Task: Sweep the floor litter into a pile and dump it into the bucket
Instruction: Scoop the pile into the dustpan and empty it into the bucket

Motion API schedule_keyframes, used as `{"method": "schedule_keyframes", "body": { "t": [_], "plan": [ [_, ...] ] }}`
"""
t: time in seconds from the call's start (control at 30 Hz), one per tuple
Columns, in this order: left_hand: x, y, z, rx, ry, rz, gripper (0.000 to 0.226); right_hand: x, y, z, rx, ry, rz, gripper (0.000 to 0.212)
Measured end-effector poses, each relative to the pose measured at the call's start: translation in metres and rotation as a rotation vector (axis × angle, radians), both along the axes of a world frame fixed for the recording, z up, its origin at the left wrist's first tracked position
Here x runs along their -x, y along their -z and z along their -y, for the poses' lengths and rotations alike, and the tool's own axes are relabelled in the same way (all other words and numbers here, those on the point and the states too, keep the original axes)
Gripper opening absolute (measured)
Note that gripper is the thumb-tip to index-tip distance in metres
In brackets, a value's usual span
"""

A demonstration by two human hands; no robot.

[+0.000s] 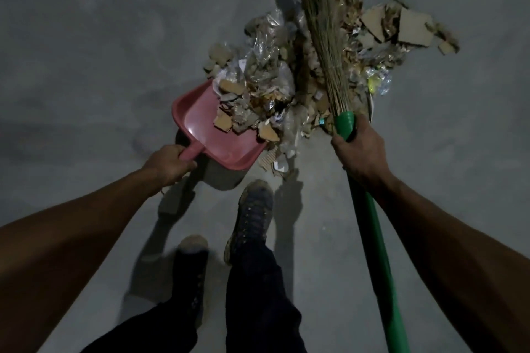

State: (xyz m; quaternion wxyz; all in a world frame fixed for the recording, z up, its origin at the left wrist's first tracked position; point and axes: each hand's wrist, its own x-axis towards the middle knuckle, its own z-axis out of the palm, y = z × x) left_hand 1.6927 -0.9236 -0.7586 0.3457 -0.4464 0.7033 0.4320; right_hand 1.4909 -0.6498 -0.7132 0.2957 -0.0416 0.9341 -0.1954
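L hand (169, 163) grips the handle of the pink dustpan (200, 123), its mouth tipped into the litter pile (301, 66) w/ some scraps already on the pan. R hand (358, 149) is wrapped round the green broom (329, 45), bristles lying across the pile's middle. Step looks like loading the pan; next calls for pulling bristles toward the pan mouth, pan held steady, bucket not in view.

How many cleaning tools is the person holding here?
2. A pink dustpan, gripped by its handle in the left hand, sits at the litter pile's near-left edge. A green-handled broom, gripped in the right hand, lies over the pile.
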Motion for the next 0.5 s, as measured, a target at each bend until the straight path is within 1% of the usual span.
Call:
{"method": "schedule_keyframes", "body": {
  "t": [0.13,0.27,0.4,0.5],
  "plan": [
    [0.038,0.005,-0.003,-0.028,0.031,-0.011,0.016,0.067,0.006,0.019,-0.050,-0.089,0.017,0.041],
    [0.053,0.011,-0.002,0.002,0.024,-0.041,0.018,0.112,0.016,0.040,-0.121,-0.188,-0.012,0.037],
    [0.062,0.015,-0.005,0.003,0.014,-0.071,0.015,0.127,0.029,0.052,-0.181,-0.233,0.027,0.034],
    [0.067,0.019,-0.002,-0.002,0.017,-0.088,0.012,0.114,0.037,0.050,-0.169,-0.282,0.027,0.030]
  ]
}}
